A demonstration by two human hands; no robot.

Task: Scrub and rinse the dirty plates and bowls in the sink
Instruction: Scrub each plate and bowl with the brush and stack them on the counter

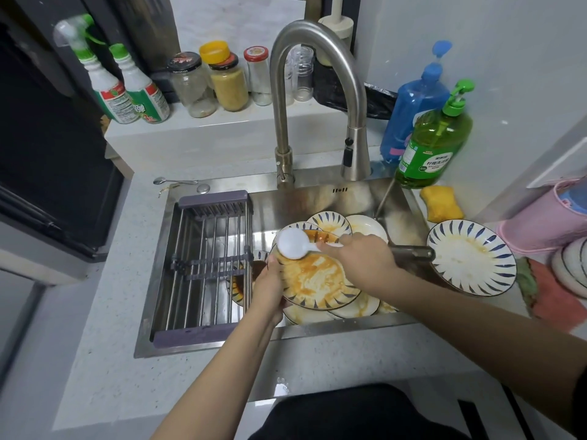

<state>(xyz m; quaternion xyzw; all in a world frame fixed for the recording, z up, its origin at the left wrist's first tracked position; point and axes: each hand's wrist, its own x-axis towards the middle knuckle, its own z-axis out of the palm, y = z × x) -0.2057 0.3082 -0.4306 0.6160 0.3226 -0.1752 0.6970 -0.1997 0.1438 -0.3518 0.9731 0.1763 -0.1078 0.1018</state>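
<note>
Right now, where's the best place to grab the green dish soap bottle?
Take the green dish soap bottle around its narrow neck just under the pump, coming from the right hand side. It stands upright at the sink's back right corner, with the blue bottle close behind-left, so the front-right is free.

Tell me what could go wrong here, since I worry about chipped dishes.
The left hand grips the greasy plate by its rim only, tilted over the stacked plates in the sink; a slip could crack them. The right hand holds a white spoon against it, and may knock it loose. The dirty plate overhangs the sink edge.
</note>
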